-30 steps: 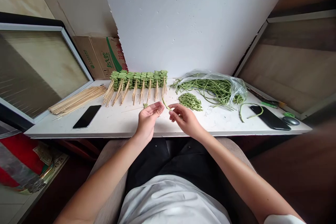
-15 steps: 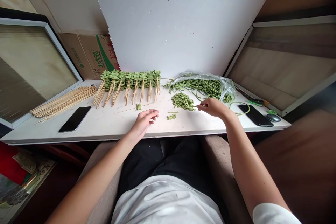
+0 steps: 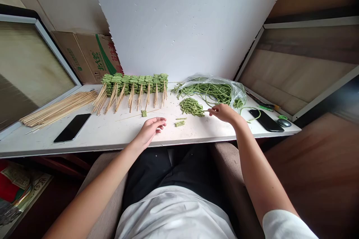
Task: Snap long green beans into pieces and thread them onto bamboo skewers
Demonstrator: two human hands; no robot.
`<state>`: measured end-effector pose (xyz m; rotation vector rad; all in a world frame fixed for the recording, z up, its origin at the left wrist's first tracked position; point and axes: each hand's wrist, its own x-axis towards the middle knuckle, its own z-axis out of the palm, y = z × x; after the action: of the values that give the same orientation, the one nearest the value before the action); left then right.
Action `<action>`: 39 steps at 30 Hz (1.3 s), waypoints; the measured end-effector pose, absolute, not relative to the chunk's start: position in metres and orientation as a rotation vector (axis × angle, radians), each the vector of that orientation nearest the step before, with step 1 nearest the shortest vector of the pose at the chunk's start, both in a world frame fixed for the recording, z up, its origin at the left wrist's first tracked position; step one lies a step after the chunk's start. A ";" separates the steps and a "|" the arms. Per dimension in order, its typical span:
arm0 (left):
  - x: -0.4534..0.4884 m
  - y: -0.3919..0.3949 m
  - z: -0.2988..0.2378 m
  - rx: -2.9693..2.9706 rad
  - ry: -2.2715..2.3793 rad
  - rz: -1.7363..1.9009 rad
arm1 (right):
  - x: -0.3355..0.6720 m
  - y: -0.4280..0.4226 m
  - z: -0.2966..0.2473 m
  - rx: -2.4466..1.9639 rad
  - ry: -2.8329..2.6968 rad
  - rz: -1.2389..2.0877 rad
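Observation:
My right hand (image 3: pixel 223 112) pinches a short cut piece of green bean (image 3: pixel 205 111) at the right edge of a loose pile of cut bean pieces (image 3: pixel 191 106). My left hand (image 3: pixel 153 130) hovers over the front of the white table, fingers loosely curled and apart, with nothing visible in them. Between the hands, a few bean pieces (image 3: pixel 180 123) lie side by side. Behind my left hand, a small row of pieces (image 3: pixel 144 113) sits by a thin bamboo skewer (image 3: pixel 131 117). Farther back stand stacked bean skewers (image 3: pixel 134 82), their bare sticks towards me.
Loose bamboo skewers (image 3: pixel 60 110) and a phone (image 3: pixel 72 128) lie at left. Long beans (image 3: pixel 207 91) fill a clear plastic bag (image 3: pixel 238 91) at back right. Another dark phone (image 3: pixel 266 120) and a mouse (image 3: pixel 284 122) are at right. A white board (image 3: pixel 185 30) stands behind.
The whole view has shifted slightly, so everything appears a little farther left. My right hand keeps its pinch on the bean piece by the pile; my left hand stays loosely curled.

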<state>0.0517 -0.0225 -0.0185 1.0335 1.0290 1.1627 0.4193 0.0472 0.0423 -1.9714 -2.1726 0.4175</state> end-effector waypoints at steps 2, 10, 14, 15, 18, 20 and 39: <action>0.052 -0.023 -0.018 1.032 1.032 1.160 | 0.419 0.048 0.041 -1.968 -2.171 0.423; 0.054 -0.024 -0.014 1.003 1.047 1.158 | 0.418 0.047 0.043 -1.975 -2.157 0.433; 0.055 -0.025 -0.013 1.004 1.050 1.156 | 0.416 0.045 0.044 -1.959 -2.182 0.427; 0.055 -0.024 -0.014 1.005 1.051 1.158 | 0.416 0.045 0.044 -1.956 -2.180 0.419; 0.055 -0.023 -0.014 0.999 1.046 1.158 | 0.415 0.044 0.045 -1.968 -2.155 0.379; 0.055 -0.023 -0.014 0.995 1.044 1.157 | 0.414 0.044 0.046 -1.996 -2.150 0.347; 0.053 -0.023 -0.018 1.022 1.039 1.142 | 0.401 0.035 0.053 -2.018 -2.182 0.268</action>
<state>0.0532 -0.0227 -0.0178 1.0216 1.0389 1.1417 0.4013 0.0347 0.0532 -2.0183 -2.1824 0.2679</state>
